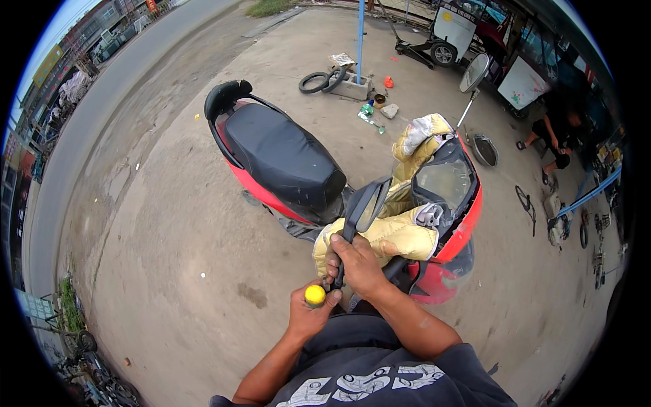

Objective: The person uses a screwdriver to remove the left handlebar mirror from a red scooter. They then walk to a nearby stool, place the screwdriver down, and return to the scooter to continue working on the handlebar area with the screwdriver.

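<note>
My right hand [357, 266] is closed around the black stem of a rear-view mirror [367, 207], whose head points up and away. Just below it, my left hand [308, 316] is closed on a tool with a round yellow handle end [314, 295]; its shaft is hidden, so its kind is unclear. The fingers of both hands are close to the lower end of the mirror stem. Behind the hands stands a red scooter [277, 192] with a black seat [281, 142]. Yellow quilted handlebar covers [400, 235] wrap its grips. A second mirror [475, 73] is mounted on its far side.
Beyond the scooter, tyres [314, 83] lie beside a concrete block [352, 87] holding a blue pole [361, 41]. A dark basin [485, 150] rests on the ground. A person [557, 136] sits at the right near parked three-wheelers [456, 30]. A road [88, 122] runs along the left.
</note>
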Demonstrator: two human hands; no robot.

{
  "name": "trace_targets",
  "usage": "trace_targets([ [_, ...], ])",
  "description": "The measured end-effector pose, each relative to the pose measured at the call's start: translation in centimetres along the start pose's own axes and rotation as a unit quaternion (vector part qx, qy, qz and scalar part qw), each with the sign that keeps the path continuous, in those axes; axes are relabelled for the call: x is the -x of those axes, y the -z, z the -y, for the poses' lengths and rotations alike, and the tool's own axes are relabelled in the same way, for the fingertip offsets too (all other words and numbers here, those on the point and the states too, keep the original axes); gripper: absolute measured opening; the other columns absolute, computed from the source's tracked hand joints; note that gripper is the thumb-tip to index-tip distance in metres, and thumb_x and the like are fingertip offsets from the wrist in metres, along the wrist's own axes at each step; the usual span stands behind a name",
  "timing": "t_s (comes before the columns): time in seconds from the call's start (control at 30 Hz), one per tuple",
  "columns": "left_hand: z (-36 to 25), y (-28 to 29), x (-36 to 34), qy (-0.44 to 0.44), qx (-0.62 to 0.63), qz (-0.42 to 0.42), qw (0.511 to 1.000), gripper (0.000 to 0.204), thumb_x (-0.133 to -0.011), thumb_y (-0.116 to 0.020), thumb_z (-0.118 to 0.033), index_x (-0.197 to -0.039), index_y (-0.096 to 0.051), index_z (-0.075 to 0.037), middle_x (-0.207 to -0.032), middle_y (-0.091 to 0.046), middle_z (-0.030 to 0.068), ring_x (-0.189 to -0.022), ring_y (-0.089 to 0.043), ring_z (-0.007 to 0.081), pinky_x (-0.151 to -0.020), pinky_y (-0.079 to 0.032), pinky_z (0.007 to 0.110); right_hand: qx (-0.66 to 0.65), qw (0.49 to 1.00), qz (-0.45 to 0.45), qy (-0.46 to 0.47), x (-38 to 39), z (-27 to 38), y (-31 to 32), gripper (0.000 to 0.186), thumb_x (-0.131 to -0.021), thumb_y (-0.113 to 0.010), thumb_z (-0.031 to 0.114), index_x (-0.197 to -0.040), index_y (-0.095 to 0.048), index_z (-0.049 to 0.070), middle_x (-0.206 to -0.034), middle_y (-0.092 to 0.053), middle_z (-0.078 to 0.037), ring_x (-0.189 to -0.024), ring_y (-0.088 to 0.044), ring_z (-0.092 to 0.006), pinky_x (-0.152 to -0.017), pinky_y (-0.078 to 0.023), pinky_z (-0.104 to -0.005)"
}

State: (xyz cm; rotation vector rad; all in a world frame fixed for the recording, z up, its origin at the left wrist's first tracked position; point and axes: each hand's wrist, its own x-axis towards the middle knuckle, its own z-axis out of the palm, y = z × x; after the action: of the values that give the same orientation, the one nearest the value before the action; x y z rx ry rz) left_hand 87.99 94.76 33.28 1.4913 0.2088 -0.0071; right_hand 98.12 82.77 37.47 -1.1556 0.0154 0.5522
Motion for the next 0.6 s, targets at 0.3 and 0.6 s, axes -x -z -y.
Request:
trace_targets([
  [0.3, 1.2, 1.3, 1.7, 0.073, 0.161, -0.074, 0.982, 0.030, -0.090, -0.077, -0.021, -0.097, -0.058, 0.001, -0.068, -0.057, 0.0013, -0.054, -0.052, 0.0102, -0.050, -0.041, 0.025, 0.078, 0.996, 0.043, -0.007, -0.9, -1.1, -2.1, 0.017, -0.098, -0.055, 0.016, -0.099, -0.050, -0.001, -0.075, -0.056, -0.007, -0.062, -0.058, -0.0155, -0.056, -0.050, -0.0314],
  [0.6, 2.2, 6.0, -0.6, 0.150, 0.324, -0.033, 0.933, 0.034, -0.090, -0.075, -0.026, -0.100, -0.058, 0.002, -0.068, -0.053, 0.0059, -0.054, -0.050, 0.0160, -0.051, -0.042, 0.031, 0.097, 0.995, 0.015, -0.006, -3.3, -4.0, -4.3, 0.024, -0.097, -0.055, 0.015, -0.112, -0.049, -0.003, -0.086, -0.063, -0.010, -0.083, -0.062, -0.0152, -0.076, -0.051, -0.0316],
])
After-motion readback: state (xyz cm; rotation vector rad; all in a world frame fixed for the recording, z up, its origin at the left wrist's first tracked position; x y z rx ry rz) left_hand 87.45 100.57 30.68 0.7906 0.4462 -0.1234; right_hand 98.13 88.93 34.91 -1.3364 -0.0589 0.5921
